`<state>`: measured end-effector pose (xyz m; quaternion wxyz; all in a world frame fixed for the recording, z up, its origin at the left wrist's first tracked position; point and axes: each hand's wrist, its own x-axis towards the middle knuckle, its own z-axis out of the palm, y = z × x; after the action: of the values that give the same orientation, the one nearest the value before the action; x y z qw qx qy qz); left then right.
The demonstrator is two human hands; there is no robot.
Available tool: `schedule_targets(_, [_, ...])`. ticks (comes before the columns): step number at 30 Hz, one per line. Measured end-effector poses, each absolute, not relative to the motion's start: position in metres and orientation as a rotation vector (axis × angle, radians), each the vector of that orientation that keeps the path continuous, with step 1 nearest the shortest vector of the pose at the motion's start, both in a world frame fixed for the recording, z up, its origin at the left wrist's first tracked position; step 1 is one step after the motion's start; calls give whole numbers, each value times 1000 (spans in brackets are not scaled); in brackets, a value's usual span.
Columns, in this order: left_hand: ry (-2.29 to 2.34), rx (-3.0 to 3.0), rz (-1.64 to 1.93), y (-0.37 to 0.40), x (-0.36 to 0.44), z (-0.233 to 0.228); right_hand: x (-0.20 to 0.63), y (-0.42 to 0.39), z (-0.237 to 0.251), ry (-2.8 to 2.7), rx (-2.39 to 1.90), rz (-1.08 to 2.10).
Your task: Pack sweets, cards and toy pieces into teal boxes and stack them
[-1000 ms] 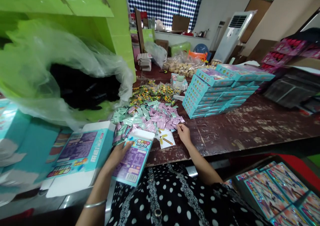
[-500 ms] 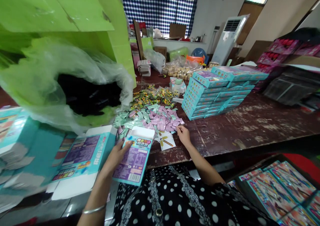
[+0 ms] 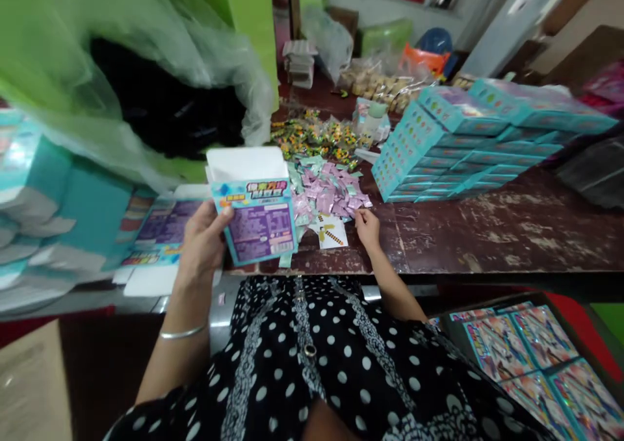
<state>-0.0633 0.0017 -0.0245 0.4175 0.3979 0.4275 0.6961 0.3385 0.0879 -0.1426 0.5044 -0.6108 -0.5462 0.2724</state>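
In the centre-left of the frame, the left hand (image 3: pixel 201 236) grips a flat turquoise-and-purple cardboard box (image 3: pixel 263 223), its thumb lying over the printed panel and its fingers behind; the box stands tilted, with a white end flap raised at the top. A plain silver bangle (image 3: pixel 182 333) circles the left wrist. Near the middle of the frame, the right hand (image 3: pixel 367 228) has its thumb and fingertips drawn together at the right edge of a loose heap of small mint-green and lilac sachets (image 3: pixel 334 191); whether it pinches a sachet cannot be told. Just left of the right hand, a white card printed with a yellow-and-black figure (image 3: pixel 332 233) lies on a worn dark-brown tabletop (image 3: pixel 478 239). Behind the sachets sits a pile of clear packets with yellow, green and black contents (image 3: pixel 316 137). Right of centre rises a stack of closed turquoise boxes (image 3: pixel 414 152). In the upper left, a cloudy plastic liner (image 3: pixel 258 93) surrounds a mass of black items (image 3: pixel 166 100). At left, another turquoise-and-purple box with white flaps (image 3: pixel 163 223) lies partly behind the left hand. Glossy multicoloured packages (image 3: pixel 521 350) fill the lower right.
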Motion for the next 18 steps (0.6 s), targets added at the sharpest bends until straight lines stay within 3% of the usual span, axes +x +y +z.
schedule_targets(6, [950,1352,1993,-19,-59,-6,343,91,-148,-1334,-1469,709])
schedule_targets(18, [946,1715,2035,-47,-42,18,344,88,-145,-1358,-1425,696])
